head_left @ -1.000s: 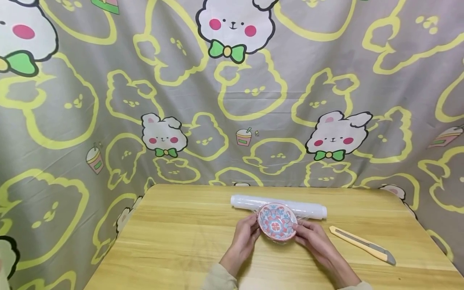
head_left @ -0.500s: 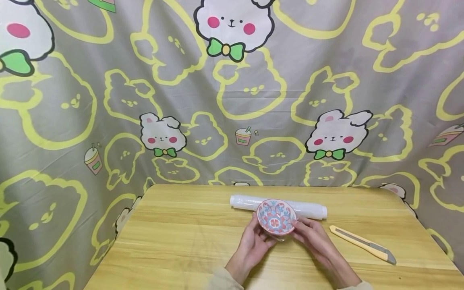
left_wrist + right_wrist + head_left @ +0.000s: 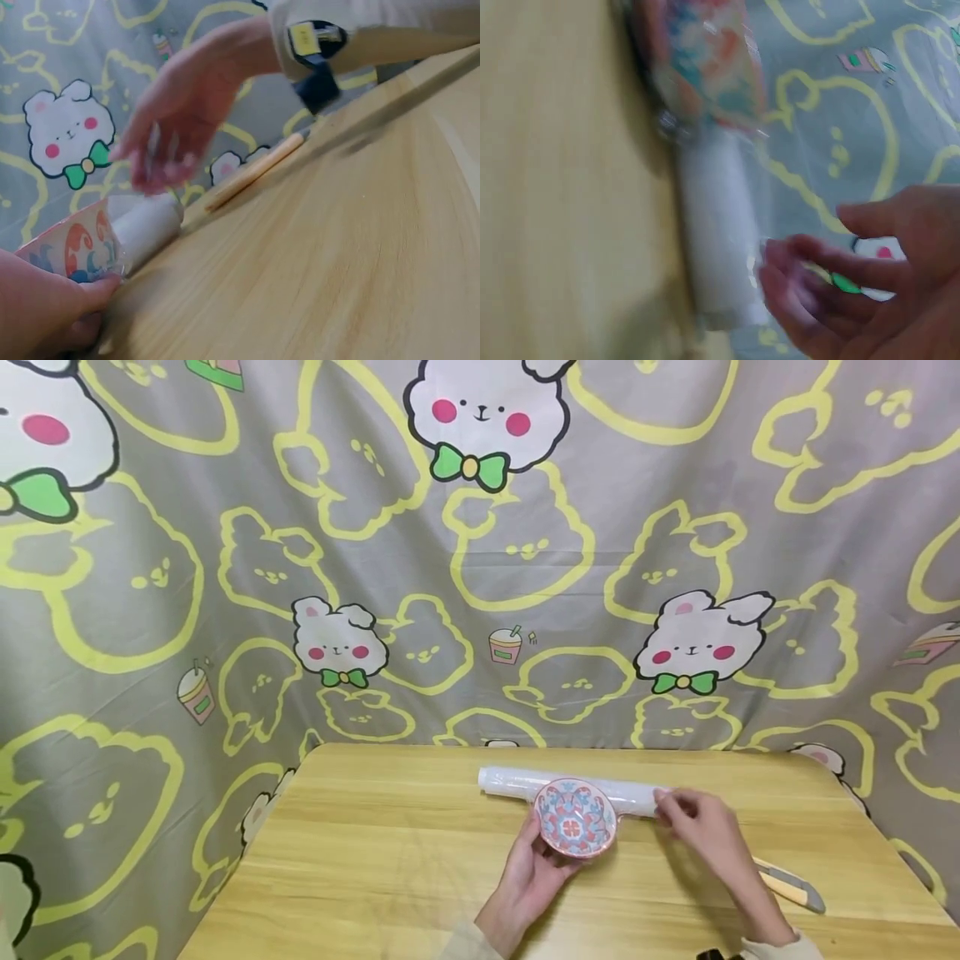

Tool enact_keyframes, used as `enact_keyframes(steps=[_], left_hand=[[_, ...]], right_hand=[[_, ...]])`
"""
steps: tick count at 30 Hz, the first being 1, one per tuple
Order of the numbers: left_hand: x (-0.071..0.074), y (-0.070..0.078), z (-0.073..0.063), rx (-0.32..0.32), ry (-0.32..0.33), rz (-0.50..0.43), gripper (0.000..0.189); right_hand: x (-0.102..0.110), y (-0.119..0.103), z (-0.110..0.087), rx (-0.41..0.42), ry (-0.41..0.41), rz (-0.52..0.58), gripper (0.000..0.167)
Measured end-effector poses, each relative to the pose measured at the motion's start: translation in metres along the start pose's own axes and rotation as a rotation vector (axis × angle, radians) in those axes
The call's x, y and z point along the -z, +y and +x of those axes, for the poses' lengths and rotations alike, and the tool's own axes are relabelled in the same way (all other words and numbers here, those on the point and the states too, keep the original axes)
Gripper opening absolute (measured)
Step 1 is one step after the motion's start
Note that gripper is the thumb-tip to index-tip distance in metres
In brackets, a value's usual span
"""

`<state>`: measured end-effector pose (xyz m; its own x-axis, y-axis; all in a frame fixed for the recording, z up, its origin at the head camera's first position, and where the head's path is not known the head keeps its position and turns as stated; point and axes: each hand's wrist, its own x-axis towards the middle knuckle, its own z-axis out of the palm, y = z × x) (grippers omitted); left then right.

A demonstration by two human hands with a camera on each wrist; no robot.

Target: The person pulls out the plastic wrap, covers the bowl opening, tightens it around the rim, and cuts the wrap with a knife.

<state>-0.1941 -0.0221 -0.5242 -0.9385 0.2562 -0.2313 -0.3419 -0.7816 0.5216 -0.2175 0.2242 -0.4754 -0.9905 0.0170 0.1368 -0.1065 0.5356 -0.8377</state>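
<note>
Patterned bowl (image 3: 575,818) at lower center of the head view, tilted, inside facing the wearer; left hand (image 3: 531,870) grasps its lower left side, fingers curled round it. Right hand (image 3: 708,833) at the right end of 1 white roll (image 3: 510,782), fingers bent; from where I stand, can't tell if they pinch anything. Roll lies behind bowl on the bench (image 3: 352,852). 1 yellow-orange cutter (image 3: 791,887) lower right, partly hidden by right forearm (image 3: 756,895).

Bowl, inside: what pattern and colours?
Bowl: red and blue floral pattern on white; best in head view.
</note>
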Motion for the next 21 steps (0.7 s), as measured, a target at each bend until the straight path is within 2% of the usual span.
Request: enact_keyframes(steps=[2, 3, 4, 6, 9, 14, 17, 21], left_hand=[[0.001, -0.001, 0.0, -0.003, -0.001, 0.0, 0.068], [0.002, -0.002, 0.0, -0.002, -0.002, -0.002, 0.068], [0.002, -0.002, 0.001, -0.003, -0.002, -0.001, 0.068], [0.003, -0.003, 0.002, -0.005, -0.011, 0.007, 0.068], [0.005, 0.001, 0.004, -0.001, -0.014, 0.017, 0.067], [0.01, 0.016, 0.007, 0.013, -0.025, 0.054, 0.069], [0.012, 0.03, 0.008, 0.037, -0.032, 0.074, 0.069], [0.014, 0.048, 0.009, 0.079, -0.042, 0.136, 0.068]], right_hand=[[0.005, 0.001, 0.008, 0.126, 0.099, -0.127, 0.028], [0.003, 0.002, 0.012, 0.176, 0.119, -0.158, 0.026], [0.001, 0.004, 0.017, 0.215, 0.116, -0.169, 0.025], [-0.007, 0.01, 0.026, 0.244, 0.052, -0.165, 0.026], [-0.021, 0.013, 0.033, 0.259, -0.022, -0.211, 0.026], [-0.035, 0.01, 0.031, 0.277, -0.006, -0.285, 0.022], [-0.038, 0.005, 0.026, 0.251, -0.034, -0.299, 0.019], [-0.038, -0.004, 0.019, 0.192, -0.119, -0.299, 0.017]])
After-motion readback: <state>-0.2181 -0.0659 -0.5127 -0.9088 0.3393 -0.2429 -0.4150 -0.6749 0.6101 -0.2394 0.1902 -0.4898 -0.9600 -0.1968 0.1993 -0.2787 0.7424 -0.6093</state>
